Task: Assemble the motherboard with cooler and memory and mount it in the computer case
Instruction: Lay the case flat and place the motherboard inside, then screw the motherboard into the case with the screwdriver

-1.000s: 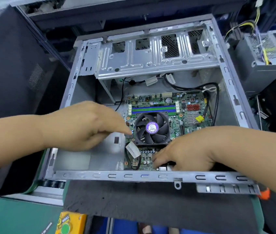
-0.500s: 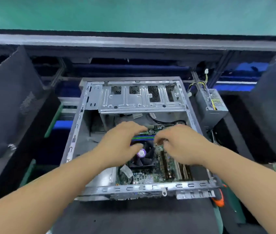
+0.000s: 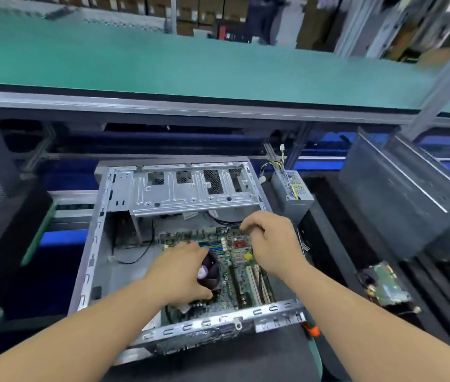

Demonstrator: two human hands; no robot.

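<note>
Here I see the case point(image 3: 91, 260) lying open on its side on a dark mat point(image 3: 218, 354), with the board point(image 3: 229, 268) flat inside it, toward the right and near half. My left hand point(image 3: 182, 274) lies over the cooler point(image 3: 210, 271), fingers curled around the fan's near and left edges, thumb at the near side; it looks like a grip on the cooler. My right hand point(image 3: 270, 244) hovers at the board's far right corner, fingers bent down to the board edge; whether they pinch anything I cannot tell. The memory point(image 3: 212, 248) shows as blue and green strips just beyond the cooler. A drive cage point(image 3: 190, 188) spans the case's far end. A power supply point(image 3: 292, 188) stands just outside on the right, and a loose green card point(image 3: 386, 285) lies farther right
</note>
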